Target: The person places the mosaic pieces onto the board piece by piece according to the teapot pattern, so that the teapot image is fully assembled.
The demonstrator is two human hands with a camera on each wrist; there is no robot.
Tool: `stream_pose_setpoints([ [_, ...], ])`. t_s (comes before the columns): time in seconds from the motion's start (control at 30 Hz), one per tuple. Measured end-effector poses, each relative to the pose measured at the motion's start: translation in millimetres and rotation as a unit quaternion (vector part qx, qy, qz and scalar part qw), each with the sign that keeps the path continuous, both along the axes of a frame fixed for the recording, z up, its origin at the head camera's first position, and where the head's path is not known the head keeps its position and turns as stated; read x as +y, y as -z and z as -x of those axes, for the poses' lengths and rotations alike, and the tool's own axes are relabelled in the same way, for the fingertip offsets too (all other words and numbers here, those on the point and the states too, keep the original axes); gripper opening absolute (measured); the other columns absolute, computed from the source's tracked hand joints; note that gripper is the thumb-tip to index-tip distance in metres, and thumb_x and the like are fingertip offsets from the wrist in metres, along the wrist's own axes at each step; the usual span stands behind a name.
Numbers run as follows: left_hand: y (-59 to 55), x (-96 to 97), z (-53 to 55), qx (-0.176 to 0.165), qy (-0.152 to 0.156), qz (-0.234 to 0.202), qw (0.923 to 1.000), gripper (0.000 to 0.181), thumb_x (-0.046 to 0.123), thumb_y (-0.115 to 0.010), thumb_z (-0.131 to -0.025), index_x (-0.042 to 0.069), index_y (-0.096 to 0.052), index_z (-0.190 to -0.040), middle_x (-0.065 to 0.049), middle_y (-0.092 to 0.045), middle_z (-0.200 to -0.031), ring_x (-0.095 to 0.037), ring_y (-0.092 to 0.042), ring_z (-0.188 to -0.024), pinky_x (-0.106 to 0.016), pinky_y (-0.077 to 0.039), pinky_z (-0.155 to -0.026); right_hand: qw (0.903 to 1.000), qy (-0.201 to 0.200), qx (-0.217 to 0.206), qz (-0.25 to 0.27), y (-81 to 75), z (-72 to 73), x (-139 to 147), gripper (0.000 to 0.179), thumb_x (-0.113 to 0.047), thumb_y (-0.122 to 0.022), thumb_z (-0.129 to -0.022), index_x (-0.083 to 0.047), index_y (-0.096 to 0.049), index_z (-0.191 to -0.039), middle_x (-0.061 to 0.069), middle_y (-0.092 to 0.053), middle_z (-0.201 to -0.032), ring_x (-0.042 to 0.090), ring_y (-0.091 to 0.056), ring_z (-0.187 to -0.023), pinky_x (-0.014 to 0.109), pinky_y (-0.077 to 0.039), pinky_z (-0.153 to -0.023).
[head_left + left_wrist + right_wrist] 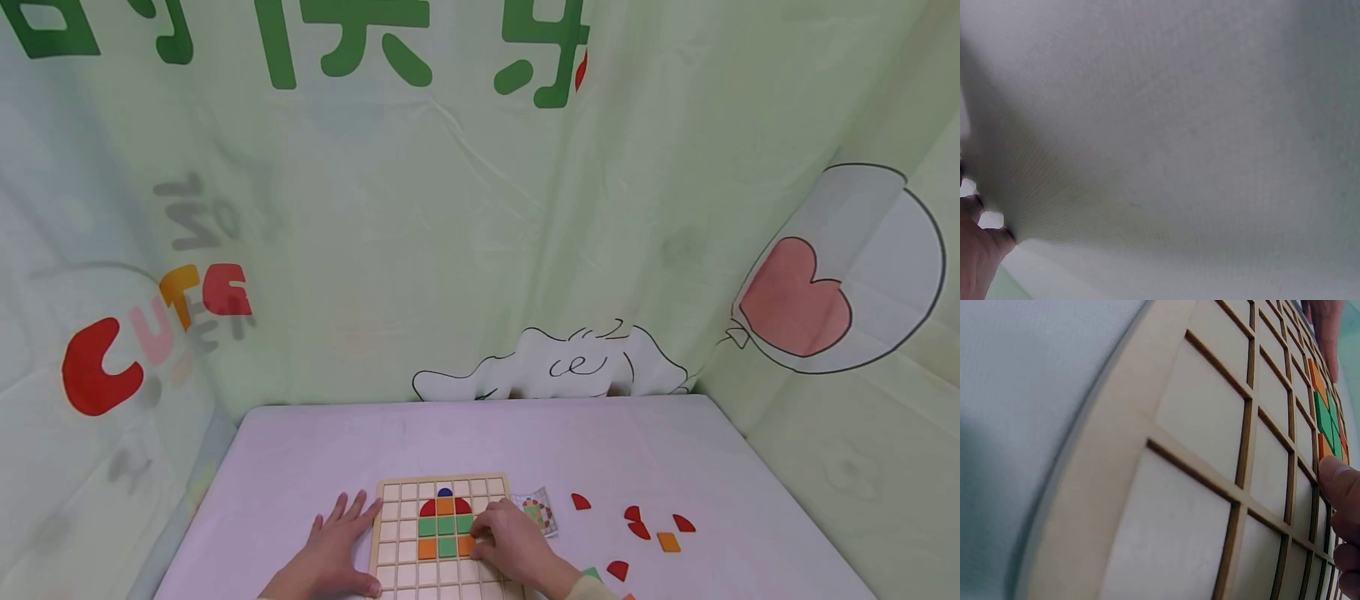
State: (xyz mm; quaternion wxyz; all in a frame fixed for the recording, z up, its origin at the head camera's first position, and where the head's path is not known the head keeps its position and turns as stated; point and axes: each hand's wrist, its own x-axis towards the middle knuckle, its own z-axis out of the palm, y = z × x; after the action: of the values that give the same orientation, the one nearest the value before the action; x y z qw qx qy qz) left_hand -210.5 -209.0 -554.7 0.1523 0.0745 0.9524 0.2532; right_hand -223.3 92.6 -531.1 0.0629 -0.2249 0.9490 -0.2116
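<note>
A wooden grid board [397, 575] lies on the table, its middle cells holding coloured tiles: a blue semicircle [445, 492], red quarter circles [427, 507], orange squares [427, 548] and green squares [447, 547]. My left hand [330, 550] rests with spread fingers along the board's left edge. Over the board's right half, my right hand [517, 542] has bent fingers and pinches an orange square tile [466, 546] at the right of the lower tile row. In the right wrist view the thumb [1340, 478] meets that tile's edge; the fingertips' grip is partly hidden.
A small printed pattern card [547, 515] lies partly behind my right hand. Loose red quarter circles [581, 502], an orange square [668, 542] and a green piece [592, 573] are scattered to the right. Printed curtains [360, 250] hang around the table.
</note>
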Motion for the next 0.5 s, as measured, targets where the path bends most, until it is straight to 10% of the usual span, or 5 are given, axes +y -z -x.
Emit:
stream_pose_setpoints([
  [0.5,-4.2,1.7,-0.6,-0.02,-0.003,-0.002,0.9998,0.128,0.057,-0.095,-0.051,0.011,-0.039,-0.157,-0.025,-0.027,-0.166,-0.055,-0.012,-0.154,-0.081,-0.01,-0.115,0.9971,0.029,-0.049,0.051,0.3,0.7,6.1,0.012,-0.025,-0.085,-0.083,-0.017,-0.079,-0.089,-0.013,-0.065,-0.085,0.003,-0.051,-0.082,0.026,-0.053,-0.076],
])
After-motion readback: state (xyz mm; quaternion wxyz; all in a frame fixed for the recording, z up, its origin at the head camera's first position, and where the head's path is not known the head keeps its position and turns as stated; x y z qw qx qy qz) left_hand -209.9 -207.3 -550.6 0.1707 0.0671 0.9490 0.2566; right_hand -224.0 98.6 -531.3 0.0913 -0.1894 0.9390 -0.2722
